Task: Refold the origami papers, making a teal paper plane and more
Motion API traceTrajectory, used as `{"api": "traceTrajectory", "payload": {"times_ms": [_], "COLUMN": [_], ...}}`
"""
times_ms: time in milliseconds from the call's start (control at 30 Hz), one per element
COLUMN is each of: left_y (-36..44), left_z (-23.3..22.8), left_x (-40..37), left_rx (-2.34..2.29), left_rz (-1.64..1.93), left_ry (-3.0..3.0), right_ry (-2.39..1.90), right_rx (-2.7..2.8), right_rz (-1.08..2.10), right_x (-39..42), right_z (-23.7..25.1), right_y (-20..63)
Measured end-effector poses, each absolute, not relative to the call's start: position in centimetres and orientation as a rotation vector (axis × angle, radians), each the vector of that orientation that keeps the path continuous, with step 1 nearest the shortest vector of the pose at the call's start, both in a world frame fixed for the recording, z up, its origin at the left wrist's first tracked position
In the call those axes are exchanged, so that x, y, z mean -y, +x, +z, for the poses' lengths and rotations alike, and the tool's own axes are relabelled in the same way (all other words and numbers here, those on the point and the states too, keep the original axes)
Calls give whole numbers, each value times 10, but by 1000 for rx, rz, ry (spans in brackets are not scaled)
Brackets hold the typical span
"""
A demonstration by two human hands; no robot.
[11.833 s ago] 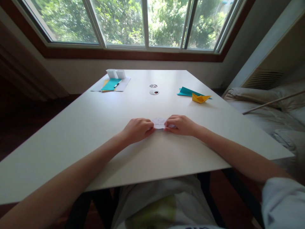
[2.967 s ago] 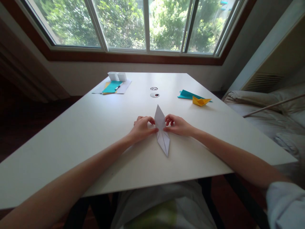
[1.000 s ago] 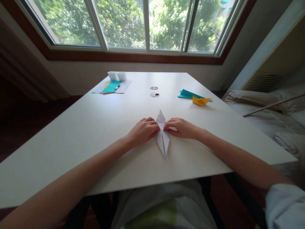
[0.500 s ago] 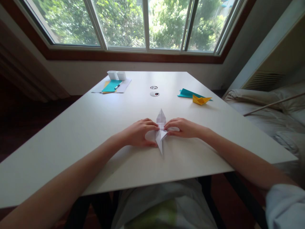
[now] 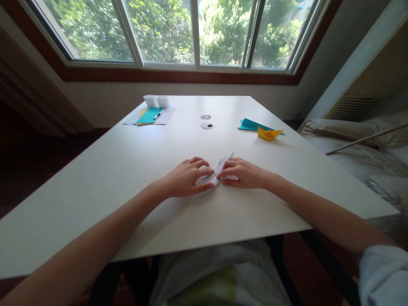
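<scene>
A folded piece of white paper (image 5: 219, 167) lies slantwise between my hands near the front of the white table. One pointed end reaches up and to the right. My left hand (image 5: 190, 176) grips the lower left part, thumb in front and fingers behind. With bent fingers, my right hand (image 5: 242, 172) holds the right edge close to the middle. Fingers cover some of the folds, so the exact shape is partly hidden.
A yellow paper boat (image 5: 268, 133) and a folded teal paper (image 5: 255, 125) lie at the right back. At the left back are paper sheets (image 5: 148, 115), a pen (image 5: 158, 114) and two white paper boxes (image 5: 156, 101). Round metal grommets (image 5: 207, 126) sit in the table (image 5: 105, 187).
The white paper has turned clockwise, from pointing straight away to lying slantwise. My hands stay close to where they were, with their fingers shifted on it.
</scene>
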State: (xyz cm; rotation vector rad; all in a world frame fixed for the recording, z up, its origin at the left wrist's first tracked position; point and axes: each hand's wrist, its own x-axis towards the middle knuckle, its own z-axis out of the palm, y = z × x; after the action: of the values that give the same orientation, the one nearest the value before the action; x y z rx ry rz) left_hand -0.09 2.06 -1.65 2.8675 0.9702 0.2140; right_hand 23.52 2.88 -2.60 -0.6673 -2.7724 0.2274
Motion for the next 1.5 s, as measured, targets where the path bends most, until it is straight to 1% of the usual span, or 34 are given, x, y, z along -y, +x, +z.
{"api": "traceTrajectory", "payload": {"times_ms": [133,367,533,700,1000,1267,1500], "left_y": [0,-4,-2,1,7,13,19], "left_z": [-16,-23,-24,-28,-28,-30,-38], "left_x": [-16,-23,-24,-26,-22,-20,-26], "left_rx": [-979,-902,-892,-867,-892,-1035,-1163], "left_rz": [188,190,277,312,369,484,661], "left_ry": [2918,2957,2980,2941,2931,2827,2665], "right_ry": [-673,-683,-678,-776,-801,-918,-1024], "right_rx": [2782,2761,2761,2736,2715,2686,2544], "right_rz": [135,166,270,225,192,85,146], "right_x": [-22,-25,-29,-28,-26,-29,-34], "right_z": [-29,-29,-28,-27,-25,-29,-38], "right_y": [228,231,233,233,230,225,220]}}
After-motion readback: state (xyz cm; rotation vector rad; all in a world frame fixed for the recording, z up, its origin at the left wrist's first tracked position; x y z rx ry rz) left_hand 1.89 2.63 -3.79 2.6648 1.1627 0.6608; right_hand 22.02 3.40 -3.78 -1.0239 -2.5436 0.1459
